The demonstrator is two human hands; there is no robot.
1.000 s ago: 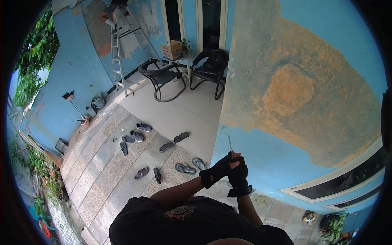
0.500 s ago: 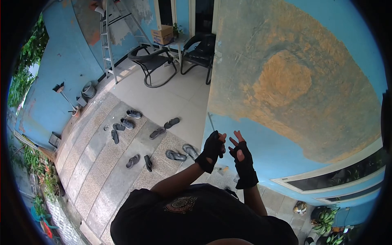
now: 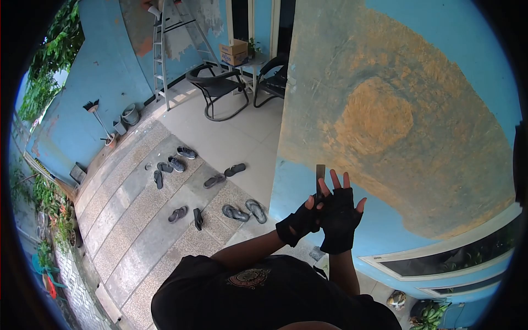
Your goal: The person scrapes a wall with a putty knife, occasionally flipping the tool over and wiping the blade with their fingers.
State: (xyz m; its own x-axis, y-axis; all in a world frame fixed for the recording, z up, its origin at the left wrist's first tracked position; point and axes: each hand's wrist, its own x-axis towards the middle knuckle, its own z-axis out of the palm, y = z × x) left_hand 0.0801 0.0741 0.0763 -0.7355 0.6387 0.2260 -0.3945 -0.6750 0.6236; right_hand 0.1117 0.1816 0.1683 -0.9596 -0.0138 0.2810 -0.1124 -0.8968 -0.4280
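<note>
My left hand (image 3: pixel 300 223), in a black fingerless glove, is closed around a scraper. The flat blade of the scraper (image 3: pixel 320 174) points up, and its handle is mostly hidden by the gloves. Right beside it, my right hand (image 3: pixel 337 220) wears a matching glove and is open, fingers spread upward and thumb out to the side. The two hands touch or overlap at the left hand's fingers; the exact contact is hidden. Beyond them stands a blue wall (image 3: pixel 297 176) with a large scraped patch (image 3: pixel 377 115) in grey and tan.
Several sandals (image 3: pixel 235 213) and a pair of sneakers (image 3: pixel 176 164) lie on the paved floor to the left. Black chairs (image 3: pixel 217 85), a stepladder (image 3: pixel 159 60) with part of a person on it, and cardboard boxes (image 3: pixel 234 52) stand farther back. A window (image 3: pixel 451 261) is low on the right.
Both hands have come together and moved slightly right. The scraper has turned from edge-on to show its flat blade. My right hand's fingers have straightened and spread.
</note>
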